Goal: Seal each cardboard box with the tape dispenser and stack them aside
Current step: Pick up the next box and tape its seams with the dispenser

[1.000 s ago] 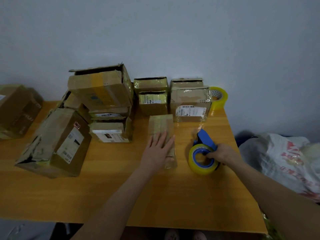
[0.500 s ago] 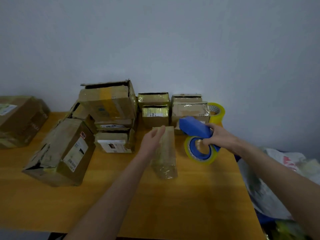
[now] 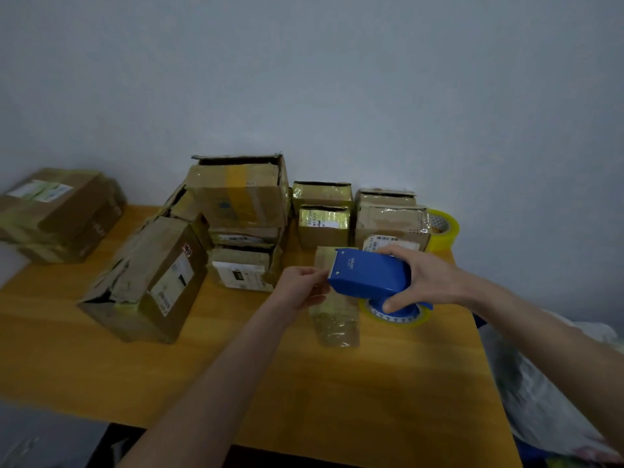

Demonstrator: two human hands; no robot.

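Observation:
A slim cardboard box (image 3: 334,319) wrapped in clear tape lies lengthwise on the wooden table (image 3: 388,393). My right hand (image 3: 425,280) grips the blue tape dispenser (image 3: 366,273), held above the box, its yellow-edged tape roll (image 3: 395,314) hanging below. My left hand (image 3: 300,287) pinches at the dispenser's front edge, where the tape end comes out; the tape itself is too clear to make out.
Several taped cardboard boxes stand along the wall: a big one (image 3: 239,190) on a pile, two small ones (image 3: 322,214), another pair (image 3: 391,221). A tilted box (image 3: 148,282) lies left, another (image 3: 57,211) far left. A spare yellow tape roll (image 3: 442,228) and a plastic bag (image 3: 547,393) are right.
My right hand lifted the dispenser off the table and swung it left over the slim box. My left hand left the box top and came to the dispenser's front edge.

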